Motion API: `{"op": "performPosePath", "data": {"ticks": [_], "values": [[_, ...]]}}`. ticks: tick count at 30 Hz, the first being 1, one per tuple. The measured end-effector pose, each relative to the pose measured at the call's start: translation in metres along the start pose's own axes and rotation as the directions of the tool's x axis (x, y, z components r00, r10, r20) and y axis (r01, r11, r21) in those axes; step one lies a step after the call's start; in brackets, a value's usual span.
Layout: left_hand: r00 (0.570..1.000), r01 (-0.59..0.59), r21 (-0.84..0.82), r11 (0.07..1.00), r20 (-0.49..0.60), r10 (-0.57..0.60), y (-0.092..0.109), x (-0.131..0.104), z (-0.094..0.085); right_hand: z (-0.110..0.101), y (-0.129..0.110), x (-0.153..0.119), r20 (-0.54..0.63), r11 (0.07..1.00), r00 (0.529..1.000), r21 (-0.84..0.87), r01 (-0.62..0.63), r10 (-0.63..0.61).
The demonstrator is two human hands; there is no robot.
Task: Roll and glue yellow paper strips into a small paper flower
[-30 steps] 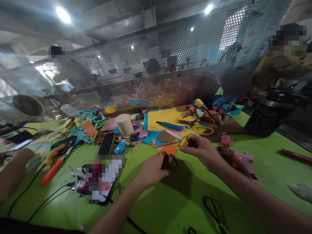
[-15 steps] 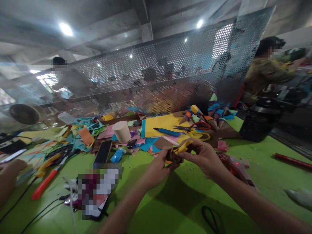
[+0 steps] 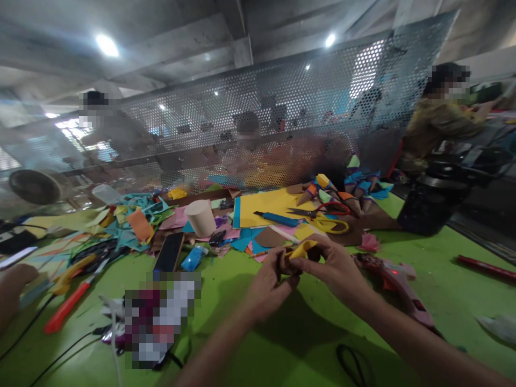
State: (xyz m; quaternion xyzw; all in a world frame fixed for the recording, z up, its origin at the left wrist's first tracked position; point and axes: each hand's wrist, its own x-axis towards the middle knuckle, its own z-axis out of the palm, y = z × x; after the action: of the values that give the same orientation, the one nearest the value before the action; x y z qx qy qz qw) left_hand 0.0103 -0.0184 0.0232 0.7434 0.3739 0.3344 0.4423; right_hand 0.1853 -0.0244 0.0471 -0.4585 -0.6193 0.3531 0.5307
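My left hand [image 3: 271, 282] is closed on a small brown paper piece [image 3: 285, 261] above the green table. Pinched between the fingers of my right hand [image 3: 332, 266] is a yellow paper strip [image 3: 303, 249], curved and touching the brown piece. The two hands are nearly together, and the fingers partly hide the brown piece. Behind them lie a blue cutter [image 3: 278, 218] on yellow sheets [image 3: 258, 204], red-handled scissors [image 3: 332, 208] and yellow-handled scissors [image 3: 330, 224]. A pink glue gun [image 3: 403, 287] with a red light rests beside my right forearm.
Paper scraps [image 3: 139, 223], a white roll [image 3: 200, 218] and a phone [image 3: 168, 253] lie at the left. A dark jug [image 3: 429, 199] stands at the right. Another person's hand [image 3: 16, 285] is at the left edge. A perforated metal screen [image 3: 226, 123] rises behind.
The yellow strip now curves more over the brown piece, and my right hand has shifted slightly down. More of the glue gun shows beside my right forearm.
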Motion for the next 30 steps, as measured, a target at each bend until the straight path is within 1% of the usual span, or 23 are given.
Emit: {"op": "performPosePath", "data": {"ticks": [2,5,7,10,14,16,21,26,30], "values": [[1.0,-0.019,0.004,1.0,-0.011,0.019,-0.002,-0.0001,0.0016,0.0015,-0.0013,-0.0011,-0.01,1.0,1.0,-0.021,0.003,-0.003],[0.999,-0.045,0.046,0.998,-0.022,0.046,-0.0041,-0.0005,0.0042,0.0028,-0.0033,-0.0031,-0.028,0.994,0.999,-0.104,0.024,-0.027],[0.999,-0.027,0.078,0.997,-0.03,0.03,-0.0042,-0.0008,0.0056,0.0028,-0.0031,-0.0043,-0.032,0.985,0.998,-0.169,0.043,-0.049],[0.999,0.013,0.111,0.994,-0.047,-0.008,-0.0035,-0.0008,0.0068,0.0018,-0.0004,-0.0055,-0.003,0.969,0.995,-0.226,0.096,-0.1],[0.997,0.009,0.12,0.993,-0.075,0.0,-0.0039,-0.0003,0.0069,-0.0001,0.0033,-0.0063,0.078,0.966,0.993,-0.239,0.1,-0.084],[0.996,-0.001,0.105,0.994,-0.09,0.011,-0.0045,-0.0002,0.0066,-0.0009,0.0039,-0.0065,0.097,0.966,0.992,-0.238,0.101,-0.079],[0.993,-0.01,0.088,0.996,-0.116,0.02,-0.0038,0.0002,0.0064,-0.0017,0.0031,-0.0056,0.091,0.952,0.988,-0.27,0.144,-0.124],[0.994,0.015,0.063,0.998,-0.11,-0.008,-0.0017,0.0004,0.0065,-0.0013,-0.0005,-0.0047,0.104,0.953,0.986,-0.264,0.152,-0.128],[0.996,0.011,0.01,1.0,-0.089,-0.01,-0.0009,-0.0012,0.0057,-0.0017,-0.0024,-0.0053,0.079,0.954,0.984,-0.245,0.172,-0.157]]}}
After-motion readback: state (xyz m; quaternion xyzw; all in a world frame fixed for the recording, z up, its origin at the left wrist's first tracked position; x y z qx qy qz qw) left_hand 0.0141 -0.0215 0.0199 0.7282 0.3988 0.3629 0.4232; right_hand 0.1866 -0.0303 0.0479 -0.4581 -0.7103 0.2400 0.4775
